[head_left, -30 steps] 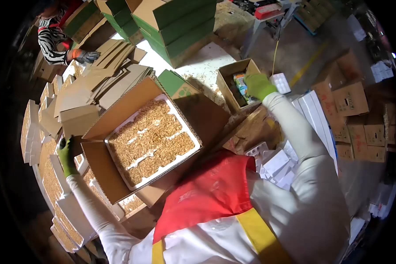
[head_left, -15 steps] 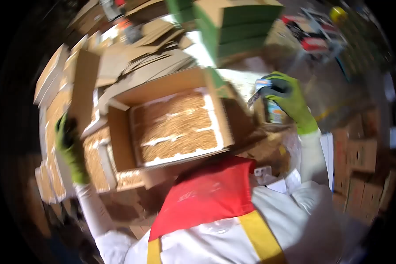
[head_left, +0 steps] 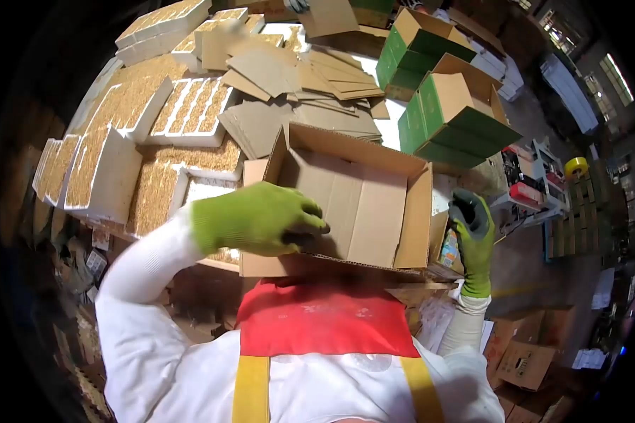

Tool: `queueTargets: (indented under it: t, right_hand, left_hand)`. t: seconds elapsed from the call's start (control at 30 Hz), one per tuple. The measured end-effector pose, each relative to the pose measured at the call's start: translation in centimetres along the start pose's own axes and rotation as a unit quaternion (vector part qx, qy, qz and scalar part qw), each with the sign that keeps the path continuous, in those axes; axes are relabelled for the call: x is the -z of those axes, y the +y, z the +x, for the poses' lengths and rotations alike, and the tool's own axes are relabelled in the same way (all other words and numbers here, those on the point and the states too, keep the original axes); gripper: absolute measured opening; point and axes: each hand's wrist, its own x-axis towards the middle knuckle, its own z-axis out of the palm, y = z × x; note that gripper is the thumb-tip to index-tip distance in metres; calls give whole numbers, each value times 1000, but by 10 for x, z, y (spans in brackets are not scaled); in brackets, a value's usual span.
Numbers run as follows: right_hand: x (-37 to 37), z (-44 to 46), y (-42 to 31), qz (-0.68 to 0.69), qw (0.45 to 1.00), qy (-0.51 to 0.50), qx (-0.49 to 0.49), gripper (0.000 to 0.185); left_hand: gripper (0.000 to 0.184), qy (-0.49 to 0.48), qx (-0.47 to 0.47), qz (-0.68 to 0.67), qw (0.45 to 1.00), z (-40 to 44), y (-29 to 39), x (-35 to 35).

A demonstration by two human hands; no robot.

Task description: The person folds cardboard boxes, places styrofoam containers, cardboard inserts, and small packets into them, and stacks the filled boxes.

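An open cardboard box (head_left: 420, 211) stands in front of me, with a flat cardboard sheet (head_left: 353, 194) covering what lies inside. My left hand (head_left: 261, 220), in a green glove with dark fingertips, reaches over the box's left side. Its fingers are slightly bent and apart, and nothing shows in them. Just right of the box is my gloved right hand (head_left: 475, 229), fingers curved up and thumb apart, with no object visible in its grip. Beside its palm, a blue-and-orange printed packet (head_left: 449, 248) sits in a small cardboard holder.
White trays (head_left: 106, 176) filled with brown, grain-like pieces are stacked at left. Loose cardboard sheets (head_left: 268, 67) lie beyond the box. Green cartons (head_left: 437, 113) with open tops stand at back right. Another person's gloved hand (head_left: 298, 5) is at the far edge.
The cardboard sheet now covers the brown-filled tray in the box. My left hand came in from the far left. My right hand no longer holds the small blue item.
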Motion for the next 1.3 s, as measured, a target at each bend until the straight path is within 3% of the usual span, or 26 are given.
queueTargets:
  t: [0.07, 0.1, 0.13, 0.17, 0.23, 0.3, 0.33, 0.37, 0.4, 0.47, 0.5, 0.57, 0.63, 0.67, 0.7, 0.73, 0.77, 0.8, 0.83, 0.87, 0.93, 1.0, 1.1, 1.13, 1.23, 1.3]
  right_hand:
    - [7, -7, 0, -38, 999, -25, -12, 28]
    - [-3, -8, 2, -4, 999, -49, -1, 28]
    - [-21, -10, 9, 28, 997, -75, 8, 29]
    - [-41, -14, 16, 59, 993, -104, 15, 30]
    - [-82, -13, 30, -289, 917, -184, 204, 40]
    - [-93, -13, 57, -198, 966, -78, 144, 48]
    - [-95, -16, 65, -150, 982, -24, 114, 53]
    - [-94, -21, 63, -285, 950, 71, 109, 64]
    - [-94, -37, 102, -460, 857, -24, 231, 63]
    - [-116, -68, 116, -402, 905, -37, 136, 62]
    - [-136, -54, 90, -129, 989, 49, -43, 61]
    - [-114, -10, 127, -442, 869, -27, 219, 68]
    - [-92, 37, 33, -114, 987, -88, 65, 80]
    - [-81, 59, -13, 46, 996, -79, -12, 86]
    - [-64, 91, -25, 34, 996, -86, 6, 85]
    - [-49, 129, -5, 53, 992, -60, 95, 82]
    - [-18, 164, -4, 177, 973, -132, 69, 74]
    - [22, 192, 12, 90, 977, -42, 187, 55]
    - [63, 220, 28, -12, 957, 77, 280, 38]
    - [104, 241, 53, -78, 935, 186, 292, 39]
    - [166, 261, 131, -68, 951, 237, 187, 42]
    - [191, 262, 200, -3, 973, 209, 93, 44]
    - [198, 260, 240, 53, 981, 178, 57, 48]
    - [198, 257, 248, 67, 984, 162, 43, 49]
    - [200, 248, 250, 83, 990, 117, -3, 52]
    - [198, 230, 239, 64, 992, 98, -46, 54]
  left_hand:
    - [40, 210, 69, -91, 971, -35, -8, 16]
    - [39, 325, 129, -105, 931, -53, -20, 7]
    - [37, 411, 206, -259, 849, -60, -34, -9]
    - [36, 426, 167, -246, 854, -57, -62, -39]
    - [44, 307, 52, -124, 942, -33, -71, -69]
    - [54, 203, 83, 17, 975, -10, -52, -71]
    - [56, 303, 89, -112, 942, -12, -66, -82]
    - [62, 416, 160, -52, 894, -10, -61, -84]
    - [55, 432, 197, -88, 876, -13, -85, -125]
    - [47, 430, 267, -333, 795, -11, -94, -150]
    - [46, 392, 287, -521, 702, -5, -80, -123]
    - [46, 377, 319, -507, 706, -3, -80, -110]
    - [48, 380, 350, -502, 694, 11, -95, -97]
    - [51, 350, 357, -527, 687, 26, -107, -80]
    - [55, 318, 365, -550, 680, 40, -120, -63]
    - [59, 349, 266, -660, 610, 66, -142, -60]
    - [62, 352, 166, -685, 616, 98, -130, -41]
    - [65, 344, 63, -710, 611, 129, -118, -22]
    - [66, 331, 2, -684, 650, 172, -99, -7]
    - [68, 319, -61, -656, 681, 215, -79, 8]
    - [57, 295, -78, -713, 632, 288, -157, -6]
    - [51, 320, -51, -677, 660, 345, -176, -9]
    - [42, 297, -66, -654, 693, 394, -172, -2]
    - [40, 255, -76, -536, 801, 383, -194, -3]
    - [43, 243, 37, -512, 823, 380, -186, 14]
    - [46, 270, 105, -617, 732, 385, -164, 32]
